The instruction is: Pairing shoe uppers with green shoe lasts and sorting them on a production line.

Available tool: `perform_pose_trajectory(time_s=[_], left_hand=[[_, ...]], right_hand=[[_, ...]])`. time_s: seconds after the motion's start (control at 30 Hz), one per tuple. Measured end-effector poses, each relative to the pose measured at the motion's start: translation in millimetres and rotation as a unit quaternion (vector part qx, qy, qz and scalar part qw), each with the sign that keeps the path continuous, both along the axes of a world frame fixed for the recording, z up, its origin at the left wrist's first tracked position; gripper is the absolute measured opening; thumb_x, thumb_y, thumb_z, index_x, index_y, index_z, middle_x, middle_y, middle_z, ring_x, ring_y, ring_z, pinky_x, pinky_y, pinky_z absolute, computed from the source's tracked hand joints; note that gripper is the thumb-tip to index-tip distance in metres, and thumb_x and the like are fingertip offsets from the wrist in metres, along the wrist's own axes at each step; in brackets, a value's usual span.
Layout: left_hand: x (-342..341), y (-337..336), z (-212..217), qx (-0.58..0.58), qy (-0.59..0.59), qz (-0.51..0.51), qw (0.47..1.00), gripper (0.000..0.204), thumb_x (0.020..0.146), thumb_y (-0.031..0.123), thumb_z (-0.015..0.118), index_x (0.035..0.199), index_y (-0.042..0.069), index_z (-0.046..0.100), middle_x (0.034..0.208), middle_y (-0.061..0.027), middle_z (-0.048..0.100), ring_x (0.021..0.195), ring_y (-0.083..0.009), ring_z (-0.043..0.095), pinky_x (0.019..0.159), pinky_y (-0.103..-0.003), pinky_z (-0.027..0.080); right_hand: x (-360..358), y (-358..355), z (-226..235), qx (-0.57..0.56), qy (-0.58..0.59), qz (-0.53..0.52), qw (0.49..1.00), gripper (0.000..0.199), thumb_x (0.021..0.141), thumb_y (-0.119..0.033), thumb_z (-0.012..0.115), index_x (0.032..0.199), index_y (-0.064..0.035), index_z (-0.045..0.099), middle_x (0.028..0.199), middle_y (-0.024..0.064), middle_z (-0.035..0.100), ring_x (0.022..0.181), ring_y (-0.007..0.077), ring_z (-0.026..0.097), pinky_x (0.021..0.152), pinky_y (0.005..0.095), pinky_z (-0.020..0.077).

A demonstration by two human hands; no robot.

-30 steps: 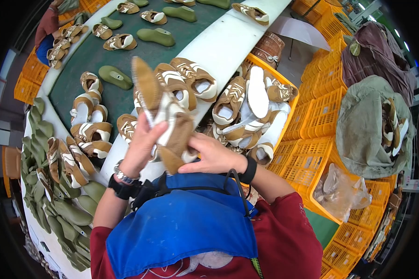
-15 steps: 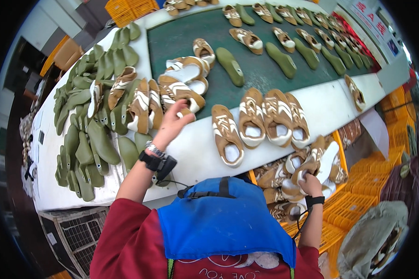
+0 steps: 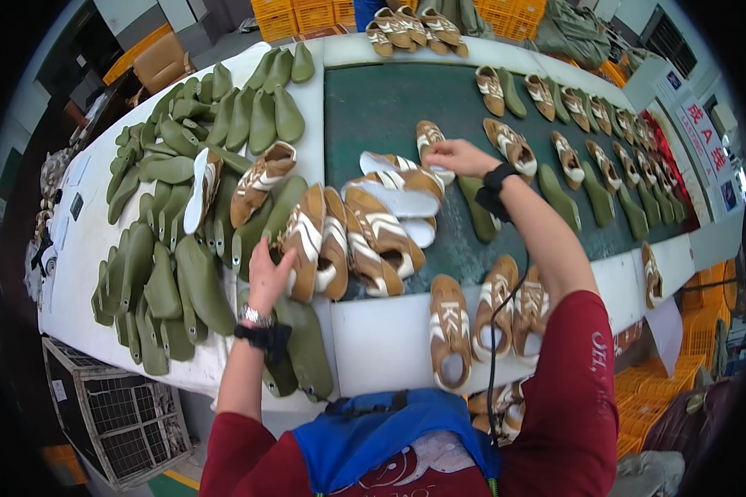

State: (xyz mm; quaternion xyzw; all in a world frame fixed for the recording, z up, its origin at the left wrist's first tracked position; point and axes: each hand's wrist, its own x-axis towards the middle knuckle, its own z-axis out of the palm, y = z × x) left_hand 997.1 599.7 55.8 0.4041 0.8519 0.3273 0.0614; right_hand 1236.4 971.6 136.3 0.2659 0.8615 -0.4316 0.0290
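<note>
My right hand reaches across to the far side of a pile of shoes, its fingers curled on the collar of a brown-and-white sneaker. My left hand is open, thumb and fingers apart, beside a brown-and-white sneaker at the left end of the row. Between my hands, several sneakers lean together, with a white-soled sneaker lying on its side on top. Green shoe lasts cover the white table to the left, and two long green lasts lie just below my left wrist.
Sneakers and lasts stand in rows on the green belt. More sneakers line its white near edge, above a crate of shoes. Orange crates are stacked at right; a wire cage stands at lower left. A thin cable hangs from my right wrist.
My right hand has left the shoe crate and swung up to the far side of the pile. My left hand has moved from the pile to its left end. The view has turned left.
</note>
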Motion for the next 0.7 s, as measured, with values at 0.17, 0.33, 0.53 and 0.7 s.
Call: perform_pose_trajectory(time_s=[0.17, 0.33, 0.53, 0.7], left_hand=[[11.8, -11.6, -7.4, -0.051, -0.150, -0.023, 0.987, 0.065, 0.083, 0.035, 0.061, 0.128, -0.005, 0.036, 0.090, -0.0163, 0.058, 0.074, -0.0275, 0.056, 0.069, -0.034, 0.047], [28.7, 5.0, -12.4, -0.086, -0.519, 0.052, 0.849, 0.072, 0.088, 0.043, 0.053, 0.135, 0.001, 0.018, 0.077, -0.0032, 0.050, 0.059, -0.0073, 0.045, 0.051, -0.021, 0.039], [46.1, 23.9, -31.2, -0.080, -0.602, -0.041, 0.794, 0.077, 0.089, 0.036, 0.055, 0.141, 0.007, 0.006, 0.134, -0.0108, 0.036, 0.115, -0.0193, 0.044, 0.091, -0.032, 0.041], [56.5, 61.2, -63.3, -0.074, -0.600, -0.068, 0.793, 0.080, 0.084, 0.028, 0.063, 0.138, -0.001, 0.012, 0.136, -0.0143, 0.035, 0.124, -0.0211, 0.036, 0.104, -0.033, 0.029]], right_hand=[[-65.0, 30.3, -82.6, 0.048, -0.188, 0.041, 0.980, 0.105, 0.069, -0.072, 0.053, 0.130, 0.0116, 0.034, 0.132, 0.0267, 0.039, 0.124, 0.0334, 0.038, 0.103, 0.0342, 0.0302], [-54.5, 40.6, -93.2, -0.186, -0.203, 0.004, 0.961, 0.107, 0.067, -0.069, 0.060, 0.134, 0.0084, 0.028, 0.134, 0.0215, 0.037, 0.125, 0.0288, 0.037, 0.103, 0.0350, 0.0299], [-50.6, 20.2, -80.0, -0.302, -0.258, 0.074, 0.915, 0.113, 0.072, -0.062, 0.061, 0.139, 0.0068, 0.003, 0.146, 0.0211, 0.011, 0.135, 0.0257, 0.015, 0.109, 0.0333, 0.0147], [-44.9, 5.0, -105.9, -0.462, -0.167, -0.018, 0.871, 0.059, 0.077, -0.037, 0.067, 0.122, -0.0050, 0.046, 0.120, 0.0055, 0.052, 0.110, 0.0149, 0.049, 0.095, 0.0301, 0.0381]])
